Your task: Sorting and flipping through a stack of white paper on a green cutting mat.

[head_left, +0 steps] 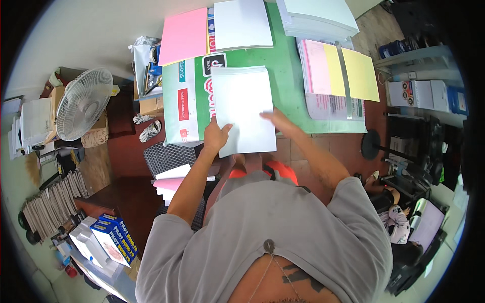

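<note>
- Grey shirt (pixel 283 227): fills the lower view and hides the lap and table edge.
- Left hand (pixel 216 135): thumb on top of the white paper stack (pixel 242 108) at its lower left corner; fingers beneath, hidden.
- Right hand (pixel 277 120): flat on the stack's right edge, fingers extended.
- Stack: lies on the green table (pixel 288 81).
- Pink sheet (pixel 184 35) and 2 further white stacks (pixel 241 24): far edge, partly cut off.

Both hands rest on a white paper stack (pixel 242 108) on the green desk (pixel 288 81): the left hand (pixel 216 135) grips its near left edge, the right hand (pixel 278 120) lies flat on its right side. Beyond them lies pink paper (pixel 184 35).
</note>
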Demonstrator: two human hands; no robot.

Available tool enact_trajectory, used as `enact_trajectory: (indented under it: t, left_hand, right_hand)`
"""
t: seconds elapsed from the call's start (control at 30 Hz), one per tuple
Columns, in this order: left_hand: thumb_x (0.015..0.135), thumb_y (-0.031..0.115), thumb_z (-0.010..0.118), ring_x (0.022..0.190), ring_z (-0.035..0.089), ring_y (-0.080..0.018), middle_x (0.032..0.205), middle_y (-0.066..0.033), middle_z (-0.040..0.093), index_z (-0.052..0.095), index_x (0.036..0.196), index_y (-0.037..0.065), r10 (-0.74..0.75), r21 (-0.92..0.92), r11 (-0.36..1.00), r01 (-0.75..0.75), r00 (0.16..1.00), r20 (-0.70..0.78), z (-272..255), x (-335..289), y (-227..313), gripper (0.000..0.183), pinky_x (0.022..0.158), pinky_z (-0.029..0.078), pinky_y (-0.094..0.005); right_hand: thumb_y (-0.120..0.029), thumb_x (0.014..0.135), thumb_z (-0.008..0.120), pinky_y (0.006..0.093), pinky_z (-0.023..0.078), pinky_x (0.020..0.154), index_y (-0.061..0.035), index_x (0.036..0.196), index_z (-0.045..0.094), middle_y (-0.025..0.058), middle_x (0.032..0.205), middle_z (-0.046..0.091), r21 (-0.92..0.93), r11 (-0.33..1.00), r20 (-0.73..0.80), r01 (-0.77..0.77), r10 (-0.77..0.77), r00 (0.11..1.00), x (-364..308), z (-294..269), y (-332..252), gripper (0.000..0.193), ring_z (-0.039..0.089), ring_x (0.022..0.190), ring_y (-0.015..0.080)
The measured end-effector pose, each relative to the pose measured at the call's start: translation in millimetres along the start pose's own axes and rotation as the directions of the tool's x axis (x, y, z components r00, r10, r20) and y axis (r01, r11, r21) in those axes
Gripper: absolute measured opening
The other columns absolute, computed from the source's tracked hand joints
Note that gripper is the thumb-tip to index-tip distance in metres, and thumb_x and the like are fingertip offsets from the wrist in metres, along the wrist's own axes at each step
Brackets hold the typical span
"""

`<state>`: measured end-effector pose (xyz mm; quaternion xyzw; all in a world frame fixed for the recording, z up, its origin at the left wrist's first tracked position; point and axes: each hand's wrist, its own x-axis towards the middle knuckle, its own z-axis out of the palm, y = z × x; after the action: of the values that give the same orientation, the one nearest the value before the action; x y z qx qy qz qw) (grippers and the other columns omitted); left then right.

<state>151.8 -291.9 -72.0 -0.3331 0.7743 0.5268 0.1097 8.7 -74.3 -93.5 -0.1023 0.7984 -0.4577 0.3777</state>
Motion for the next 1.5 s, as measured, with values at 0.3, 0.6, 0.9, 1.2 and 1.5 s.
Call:
enact_trajectory:
  t: [0.3, 0.6, 0.9, 1.2, 1.5]
  left_hand:
    - [0.092, 0.018, 0.065, 0.092, 0.068, -0.0302, 0.113, -0.0191, 0.065, 0.048, 0.128, -0.009, -0.215, -0.488, 0.840, 0.239, 0.971, 0.105, -27.2, 56.4, -4.1, 0.049, 0.082, 0.054, -0.0405]
    - [0.088, 0.023, 0.066, 0.085, 0.067, -0.0458, 0.102, -0.0314, 0.065, 0.047, 0.119, -0.011, 0.082, 0.351, 0.936, 0.012, 0.965, -0.251, -9.9, 49.0, 49.7, 0.049, 0.080, 0.053, -0.0499]
    - [0.083, 0.017, 0.069, 0.101, 0.066, -0.0367, 0.108, -0.0265, 0.067, 0.060, 0.113, -0.010, -0.116, 0.049, 0.992, 0.116, 0.993, -0.006, -18.1, 33.3, 15.3, 0.041, 0.087, 0.051, -0.0447]
    - [0.089, 0.002, 0.062, 0.088, 0.070, -0.0239, 0.105, -0.0184, 0.069, 0.059, 0.118, -0.010, -0.160, -0.708, 0.659, 0.255, 0.967, 0.200, -41.8, 13.6, 46.7, 0.031, 0.073, 0.057, -0.0346]
    - [0.084, 0.031, 0.069, 0.100, 0.066, -0.0407, 0.109, -0.0307, 0.065, 0.058, 0.114, -0.010, 0.033, 0.234, 0.972, 0.007, 0.985, -0.168, -28.4, 61.0, 49.3, 0.052, 0.088, 0.052, -0.0459]
  right_hand:
    - [-0.012, 0.086, 0.060, 0.0466, 0.051, 0.083, 0.0081, 0.128, 0.044, 0.0255, 0.108, 0.065, -0.461, 0.860, 0.054, 0.218, -0.217, 0.975, -5.4, -4.6, -39.1, 0.049, 0.066, 0.094, 0.0394]
    - [-0.016, 0.084, 0.062, 0.0447, 0.050, 0.087, 0.0081, 0.128, 0.045, 0.0283, 0.113, 0.063, -0.400, 0.908, 0.007, 0.129, -0.137, 0.990, 17.5, -2.8, -42.9, 0.053, 0.063, 0.104, 0.0397]
    - [-0.021, 0.081, 0.065, 0.0461, 0.051, 0.088, 0.0106, 0.115, 0.058, 0.0313, 0.108, 0.064, -0.361, 0.911, -0.001, -0.201, 0.215, 0.977, 22.7, -5.0, -60.0, 0.047, 0.064, 0.100, 0.0443]
    - [-0.011, 0.089, 0.066, 0.0403, 0.054, 0.084, 0.0080, 0.120, 0.060, 0.0168, 0.113, 0.067, 0.676, 0.692, 0.305, -0.253, 0.050, 0.951, -3.0, -31.5, -33.8, 0.036, 0.066, 0.101, 0.0248]
    - [-0.034, 0.079, 0.070, 0.0425, 0.053, 0.083, 0.0142, 0.117, 0.055, 0.0281, 0.108, 0.065, -0.276, 0.935, -0.086, -0.223, 0.207, 0.975, 33.0, -12.5, -69.7, 0.064, 0.066, 0.101, 0.0361]
